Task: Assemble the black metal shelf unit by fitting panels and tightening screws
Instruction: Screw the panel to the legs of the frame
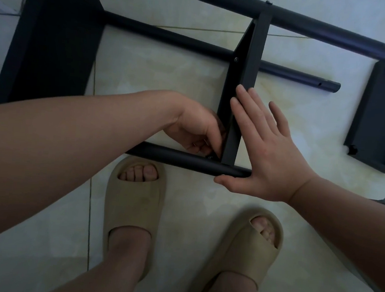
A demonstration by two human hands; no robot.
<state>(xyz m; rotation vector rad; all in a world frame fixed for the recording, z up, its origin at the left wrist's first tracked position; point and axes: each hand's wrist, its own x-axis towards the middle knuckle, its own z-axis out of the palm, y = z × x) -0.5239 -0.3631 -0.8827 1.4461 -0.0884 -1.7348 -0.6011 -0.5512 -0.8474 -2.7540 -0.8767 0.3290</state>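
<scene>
Roughly halfway, I'd say: the middle panel (247,64) is in, the spare panel (380,115) lies loose on the floor (170,74). At the near tube (174,154) the left hand (197,130) pinches a screw (210,157), while the right hand (263,147) presses flat, fingers straight, against that middle panel.

Left hand (197,130) pinches, fingers curled; right hand (263,149) flat, fingers spread.

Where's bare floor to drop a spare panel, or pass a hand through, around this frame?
Bare tile inside the frame, bordered by the large panel, the middle pole and the cross panel. Another patch between the right hand and the loose panel. Crowded: left hand at the near pole joint.
</scene>
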